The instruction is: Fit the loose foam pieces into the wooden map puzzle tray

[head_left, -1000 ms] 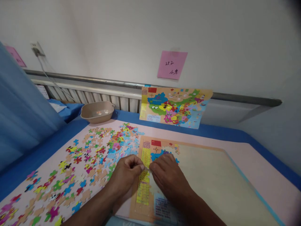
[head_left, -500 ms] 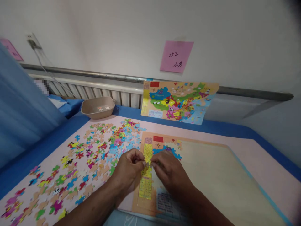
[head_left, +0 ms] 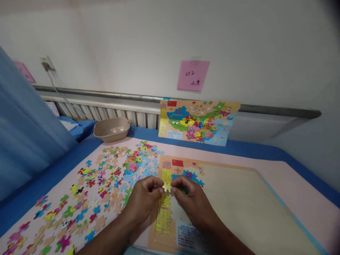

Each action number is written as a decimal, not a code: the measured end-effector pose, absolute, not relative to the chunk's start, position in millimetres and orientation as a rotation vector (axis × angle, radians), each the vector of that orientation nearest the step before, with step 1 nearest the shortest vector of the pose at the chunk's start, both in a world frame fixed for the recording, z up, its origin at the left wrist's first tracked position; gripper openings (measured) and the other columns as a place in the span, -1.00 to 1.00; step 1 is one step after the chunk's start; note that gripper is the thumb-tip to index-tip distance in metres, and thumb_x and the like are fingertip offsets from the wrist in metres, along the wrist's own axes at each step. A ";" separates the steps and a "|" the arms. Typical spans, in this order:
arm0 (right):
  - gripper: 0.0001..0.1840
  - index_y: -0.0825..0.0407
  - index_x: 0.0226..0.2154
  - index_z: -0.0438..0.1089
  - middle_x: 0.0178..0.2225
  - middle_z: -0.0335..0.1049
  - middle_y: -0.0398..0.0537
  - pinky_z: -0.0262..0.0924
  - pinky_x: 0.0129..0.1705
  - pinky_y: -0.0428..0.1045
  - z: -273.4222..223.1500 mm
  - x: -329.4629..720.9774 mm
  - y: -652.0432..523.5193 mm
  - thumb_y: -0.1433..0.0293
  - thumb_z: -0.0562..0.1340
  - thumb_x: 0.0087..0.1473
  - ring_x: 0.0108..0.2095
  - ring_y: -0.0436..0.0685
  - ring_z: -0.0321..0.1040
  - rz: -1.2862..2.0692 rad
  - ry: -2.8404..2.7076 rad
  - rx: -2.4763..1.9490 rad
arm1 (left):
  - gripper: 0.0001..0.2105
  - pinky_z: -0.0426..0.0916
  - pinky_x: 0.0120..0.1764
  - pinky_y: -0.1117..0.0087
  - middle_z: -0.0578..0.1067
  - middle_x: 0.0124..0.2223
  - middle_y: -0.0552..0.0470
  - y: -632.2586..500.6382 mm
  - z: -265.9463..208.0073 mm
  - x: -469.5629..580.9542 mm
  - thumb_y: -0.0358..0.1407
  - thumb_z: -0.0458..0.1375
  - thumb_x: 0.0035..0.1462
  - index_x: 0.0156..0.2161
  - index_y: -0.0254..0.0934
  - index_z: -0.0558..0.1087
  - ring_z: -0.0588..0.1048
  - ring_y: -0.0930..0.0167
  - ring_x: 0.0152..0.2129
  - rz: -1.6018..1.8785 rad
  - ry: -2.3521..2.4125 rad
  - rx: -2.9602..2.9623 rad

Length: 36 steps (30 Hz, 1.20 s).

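Note:
A small jigsaw piece [head_left: 167, 189] with a pale glint is pinched between my two hands, above the yellow printed strip of the puzzle. My left hand [head_left: 145, 196] grips its left side with thumb and index finger. On the other side, the thumb and fingertips of my right hand [head_left: 191, 198] close on it; a bit of green shows under those fingers, too hidden to make out. Below lies the partly filled puzzle board [head_left: 236, 202], with joined pieces along its left side, a red flag corner and a blue patch [head_left: 195, 177]. Its middle and right are bare.
Many loose jigsaw pieces [head_left: 79, 205] lie spread over the pink sheet at left. Behind them stands a beige basin [head_left: 110, 132] with a few pieces inside. A printed map picture [head_left: 199, 122] leans against the wall rail [head_left: 278, 110]. A blue curtain [head_left: 29, 134] hangs at far left.
My right hand has turned, its fingers lifting so the thumb and the piece show more. The puzzle piece stays between both hands. The whole view has shifted slightly.

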State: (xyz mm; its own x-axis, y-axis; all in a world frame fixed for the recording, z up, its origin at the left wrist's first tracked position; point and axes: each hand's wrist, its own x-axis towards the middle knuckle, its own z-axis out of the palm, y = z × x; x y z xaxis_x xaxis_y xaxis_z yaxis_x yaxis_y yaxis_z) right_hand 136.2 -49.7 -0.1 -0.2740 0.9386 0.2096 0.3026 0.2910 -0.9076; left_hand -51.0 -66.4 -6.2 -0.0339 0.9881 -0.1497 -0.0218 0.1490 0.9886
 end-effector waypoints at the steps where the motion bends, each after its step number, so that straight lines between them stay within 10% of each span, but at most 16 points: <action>1: -0.88 -0.02 -0.37 0.44 -0.40 0.43 -0.16 0.19 -0.28 -0.01 -0.5 136.7 -49.8 0.33 0.20 0.14 -0.35 0.11 0.34 1.003 -1.746 -1.124 | -0.80 0.32 -0.27 0.37 0.57 -0.37 0.02 -66.7 -5.7 -51.7 -0.23 0.30 -0.05 -0.31 -0.29 0.60 0.48 0.38 -0.39 1.108 1.323 1.126; 14: -0.88 -0.02 -0.38 0.38 -0.48 0.30 -0.21 0.05 -0.39 -0.03 -4.9 142.0 -58.0 0.30 0.17 0.12 -0.44 0.07 0.23 1.188 -1.747 -1.183 | -0.82 0.19 -0.23 0.31 0.54 -0.31 0.00 -70.6 14.7 -62.3 -0.49 0.10 0.15 -0.35 -0.22 0.53 0.48 0.32 -0.30 0.642 1.542 2.196; 22: -0.83 -0.02 -0.25 0.47 -0.24 0.46 -0.05 0.00 -0.08 0.14 -3.7 177.0 -28.3 0.43 0.17 0.36 -0.18 0.24 0.26 0.324 -2.181 -1.304 | -0.75 0.18 -0.22 0.30 0.55 -0.33 -0.05 -40.8 24.3 -77.8 -0.48 0.06 0.25 -0.42 -0.24 0.49 0.49 0.28 -0.28 0.359 1.634 2.359; 36: -0.64 -0.04 -0.04 0.52 0.01 0.46 -0.01 -0.03 0.05 0.13 -23.2 174.9 -25.0 0.65 0.23 0.22 0.09 0.25 0.22 0.105 -2.448 -1.159 | -0.76 0.22 -0.21 0.34 0.62 -0.26 -0.02 -7.1 19.0 -79.2 -0.47 0.10 0.21 -0.32 -0.21 0.61 0.54 0.30 -0.24 0.321 1.632 2.368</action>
